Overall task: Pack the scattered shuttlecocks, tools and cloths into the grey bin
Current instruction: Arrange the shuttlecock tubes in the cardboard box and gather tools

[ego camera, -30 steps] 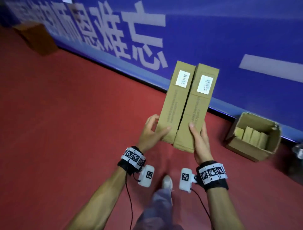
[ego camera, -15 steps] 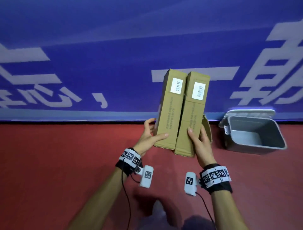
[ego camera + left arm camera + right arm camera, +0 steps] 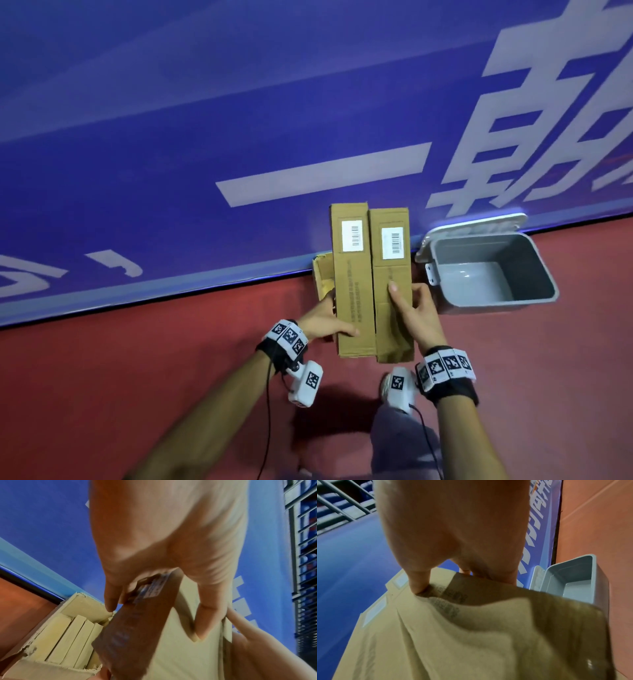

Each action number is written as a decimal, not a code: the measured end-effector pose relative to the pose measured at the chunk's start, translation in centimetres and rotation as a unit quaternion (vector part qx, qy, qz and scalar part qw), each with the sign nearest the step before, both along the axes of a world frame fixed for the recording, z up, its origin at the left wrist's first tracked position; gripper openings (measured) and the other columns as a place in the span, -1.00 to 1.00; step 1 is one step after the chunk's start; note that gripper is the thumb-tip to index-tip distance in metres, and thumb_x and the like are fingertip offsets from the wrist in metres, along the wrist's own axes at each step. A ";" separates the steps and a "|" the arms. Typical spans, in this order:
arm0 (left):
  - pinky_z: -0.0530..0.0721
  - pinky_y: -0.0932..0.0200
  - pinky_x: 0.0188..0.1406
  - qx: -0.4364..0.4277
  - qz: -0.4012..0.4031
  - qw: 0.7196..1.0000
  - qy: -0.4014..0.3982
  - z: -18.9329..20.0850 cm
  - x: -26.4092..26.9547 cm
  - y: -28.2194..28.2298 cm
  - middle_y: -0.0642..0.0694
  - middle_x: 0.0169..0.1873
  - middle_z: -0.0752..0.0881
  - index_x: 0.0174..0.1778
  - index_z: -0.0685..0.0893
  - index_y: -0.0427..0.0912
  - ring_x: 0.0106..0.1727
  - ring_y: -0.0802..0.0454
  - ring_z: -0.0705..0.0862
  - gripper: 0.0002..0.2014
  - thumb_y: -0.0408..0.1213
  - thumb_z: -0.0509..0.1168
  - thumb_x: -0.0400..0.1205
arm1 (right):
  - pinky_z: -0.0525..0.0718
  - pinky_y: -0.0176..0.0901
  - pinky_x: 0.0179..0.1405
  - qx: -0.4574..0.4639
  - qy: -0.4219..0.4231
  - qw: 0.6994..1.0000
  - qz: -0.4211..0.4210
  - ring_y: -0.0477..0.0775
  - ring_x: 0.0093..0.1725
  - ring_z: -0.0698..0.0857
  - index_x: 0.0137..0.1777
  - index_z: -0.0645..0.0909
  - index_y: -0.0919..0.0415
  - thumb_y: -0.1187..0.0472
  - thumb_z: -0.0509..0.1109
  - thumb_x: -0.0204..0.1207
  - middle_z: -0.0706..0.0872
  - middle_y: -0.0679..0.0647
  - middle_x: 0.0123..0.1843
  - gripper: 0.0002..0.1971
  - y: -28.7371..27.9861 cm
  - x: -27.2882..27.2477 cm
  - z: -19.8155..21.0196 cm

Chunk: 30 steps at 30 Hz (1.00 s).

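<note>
Two long cardboard boxes point(image 3: 371, 284) are being held side by side, gripped by the left hand point(image 3: 323, 322) and right hand point(image 3: 416, 313), fingers apparently wrapped behind, just beside the open grey bin point(image 3: 534, 260).

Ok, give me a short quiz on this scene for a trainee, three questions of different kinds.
1. True or false: the grey bin already holds a cloth.
2. How many long cardboard boxes do the hands carry?
3. Which hand is nearer the grey bin: A left hand, B right hand?

Key:
1. False; its inside shows nothing.
2. Two: left box, right box, side by side, each with a barcode label.
3. B.
</note>
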<state>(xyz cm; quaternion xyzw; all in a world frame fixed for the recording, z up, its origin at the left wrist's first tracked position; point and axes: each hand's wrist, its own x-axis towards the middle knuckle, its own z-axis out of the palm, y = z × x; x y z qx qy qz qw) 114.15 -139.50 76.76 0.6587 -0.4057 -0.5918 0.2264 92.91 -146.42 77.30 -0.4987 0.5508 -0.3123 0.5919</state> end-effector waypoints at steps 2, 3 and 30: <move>0.55 0.00 0.56 0.016 0.000 1.000 -0.013 -1.9 0.2 -3.9 0.06 0.37 0.70 0.65 0.39 -0.02 0.42 0.10 0.64 -0.07 -0.29 0.70 0.38 | 0.59 -0.22 -0.02 0.007 0.010 1.000 0.021 -0.15 0.06 0.73 0.16 0.55 0.20 -0.13 0.53 0.58 0.78 -0.05 0.08 -0.57 -4.7 0.5 -1.3; 0.54 -0.01 0.57 0.030 0.010 0.999 -0.017 -3.0 0.2 -6.0 0.08 0.38 0.69 0.63 0.42 0.00 0.43 0.10 0.63 -0.06 -0.23 0.73 0.35 | 0.59 -0.21 -0.04 0.014 0.019 0.999 0.031 -0.14 0.03 0.74 0.13 0.56 0.19 -0.12 0.53 0.58 0.79 -0.04 0.06 -0.60 -7.3 0.7 -2.4; 0.55 0.04 0.32 0.194 -0.006 0.970 -0.145 -46.1 10.3 -22.8 -0.41 0.40 0.65 0.54 0.50 -0.43 0.43 -0.27 0.64 -0.29 0.18 -0.07 0.85 | 0.51 -0.04 0.40 0.249 0.283 0.916 0.134 0.29 0.42 0.63 0.61 0.50 0.19 -0.25 0.42 0.62 0.68 0.20 0.40 -0.30 -26.1 12.6 -46.3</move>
